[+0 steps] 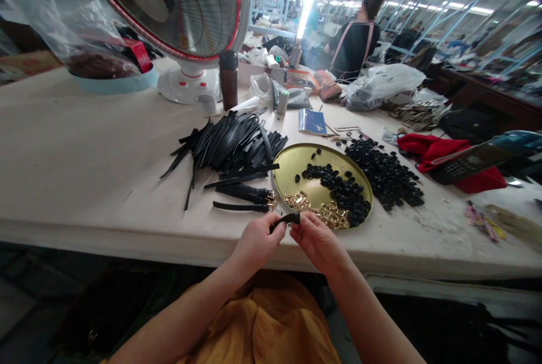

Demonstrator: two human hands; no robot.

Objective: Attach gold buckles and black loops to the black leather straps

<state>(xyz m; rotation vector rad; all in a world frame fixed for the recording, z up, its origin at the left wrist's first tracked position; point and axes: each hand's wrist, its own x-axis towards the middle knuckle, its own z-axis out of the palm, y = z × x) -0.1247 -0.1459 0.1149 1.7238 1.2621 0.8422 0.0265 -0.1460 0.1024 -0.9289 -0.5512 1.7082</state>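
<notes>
A short black strap [288, 219] is stretched between my two hands at the table's front edge. My left hand [262, 235] pinches one end, and my right hand [315, 237] grips the other; whether a small part sits under those right fingers is hidden. Just beyond them lies a round gold tray [292, 159] with gold metal buckles [334, 214] at its near side and small black loops [345, 192] at its right. Left of the tray, a few straps with gold buckles [243, 206] lie flat, below a large heap of black straps [237, 141].
More black pieces [385, 175] are piled right of the tray. Behind stand a fan heater [186, 79], a dark bottle [228, 79] and a blue booklet [312, 121]. A red cloth [440, 152] lies under a dark device [478, 158]. Farther back is a person [355, 42].
</notes>
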